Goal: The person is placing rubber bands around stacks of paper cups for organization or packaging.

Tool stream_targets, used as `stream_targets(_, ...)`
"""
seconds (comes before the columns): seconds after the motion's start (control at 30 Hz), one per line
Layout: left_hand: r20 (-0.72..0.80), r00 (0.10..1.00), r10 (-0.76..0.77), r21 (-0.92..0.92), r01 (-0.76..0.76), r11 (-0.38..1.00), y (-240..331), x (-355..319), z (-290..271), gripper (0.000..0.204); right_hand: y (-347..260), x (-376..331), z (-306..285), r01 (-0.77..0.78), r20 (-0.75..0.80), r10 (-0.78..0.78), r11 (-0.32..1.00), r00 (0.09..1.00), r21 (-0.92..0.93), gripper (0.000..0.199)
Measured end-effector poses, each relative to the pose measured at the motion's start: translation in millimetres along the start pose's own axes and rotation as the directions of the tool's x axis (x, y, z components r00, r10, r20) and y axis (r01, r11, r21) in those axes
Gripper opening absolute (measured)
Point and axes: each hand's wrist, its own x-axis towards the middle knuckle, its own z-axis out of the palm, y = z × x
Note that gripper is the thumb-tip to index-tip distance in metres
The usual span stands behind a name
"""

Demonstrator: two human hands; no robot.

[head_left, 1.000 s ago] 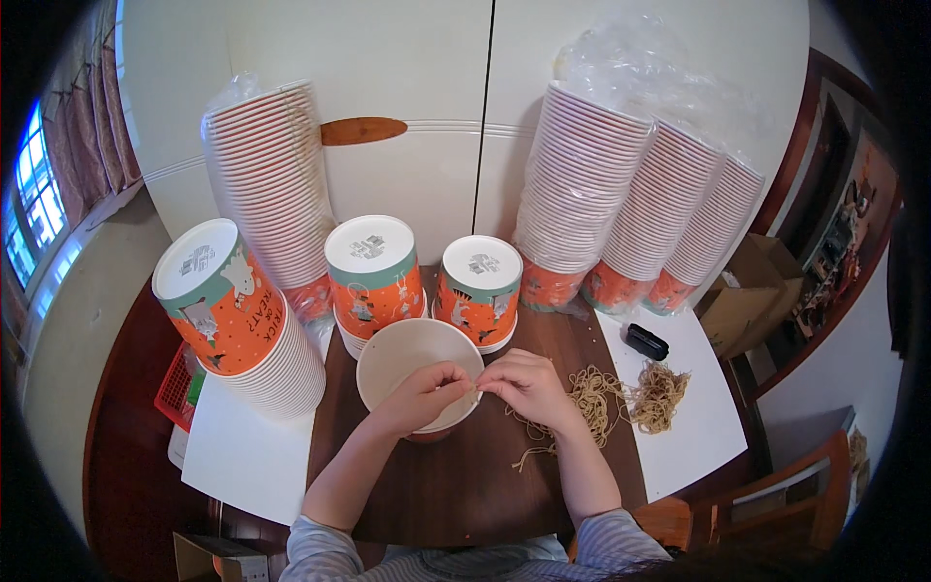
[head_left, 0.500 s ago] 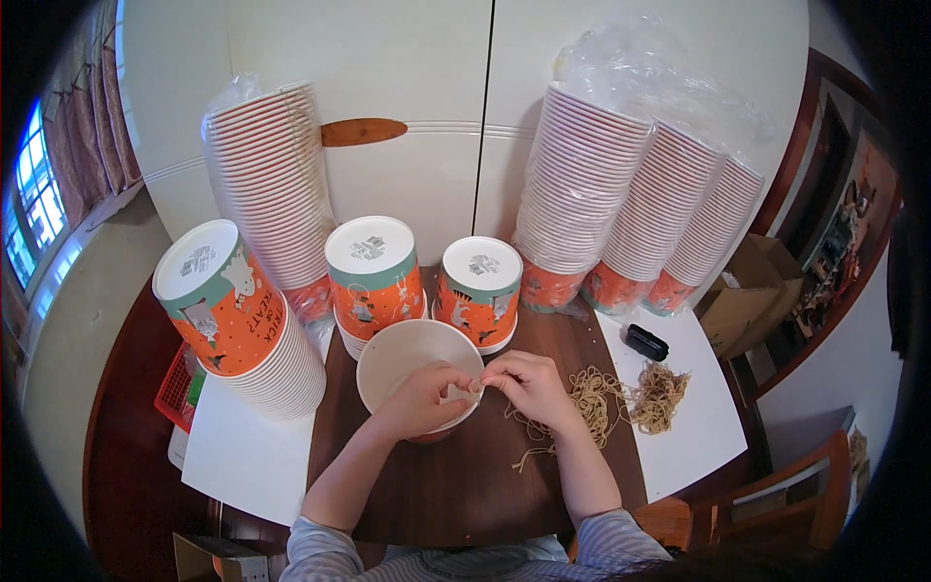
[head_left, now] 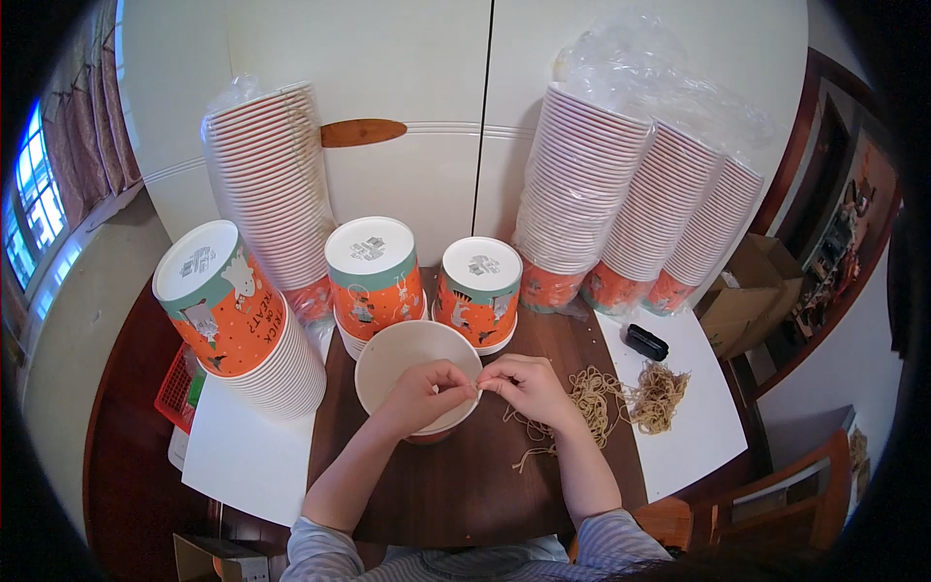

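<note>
An open paper bucket (head_left: 388, 361) with a white inside stands upright on the dark tabletop. My left hand (head_left: 427, 396) reaches over its opening, thumb and fingers pinched together at the right-hand rim. From the outer side my right hand (head_left: 529, 386) meets it there, also pinching. The fingertips of both hands touch or almost touch; whatever is between them is too small to name. Beside my right hand lies a loose heap of tan cord (head_left: 593, 403), some strands trailing toward the hand. A second tangle of cord (head_left: 658, 398) rests on the white table part.
Upturned orange-and-green paper buckets stand behind, one stack at left (head_left: 218, 310), two in the middle (head_left: 373, 291) (head_left: 477, 301). Tall plastic-wrapped stacks rise at back left (head_left: 272, 165) and back right (head_left: 582, 184). A small black object (head_left: 647, 342) sits on the right.
My left fingers have closed further at the rim, and my right fingertips have shifted slightly left and down. The bucket has barely moved.
</note>
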Motion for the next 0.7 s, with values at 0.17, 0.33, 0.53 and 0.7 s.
stream_targets(0.17,0.014,0.999,-0.035,-0.120,0.036,0.992,-0.1,0.0,-2.0,0.006,-0.5,0.0,-0.7,-0.016,0.022,0.016,1.000,1.000,0.016,0.009)
stream_targets(0.33,0.046,0.997,-0.067,-0.209,0.075,0.975,3.6,-0.9,-2.5,0.007,0.4,-0.7,-1.2,-0.038,0.068,0.037,0.999,0.997,0.024,0.010)
stream_targets(0.53,0.039,0.995,-0.092,-0.235,0.098,0.967,5.8,-2.0,-4.6,0.006,0.7,-0.6,-1.3,-0.052,0.117,0.048,0.998,0.992,0.034,0.010)
stream_targets(0.7,0.047,0.996,-0.081,-0.222,0.089,0.971,3.5,0.5,-5.9,0.009,2.5,-0.8,-2.1,-0.062,0.115,0.058,0.998,0.992,0.029,0.010)
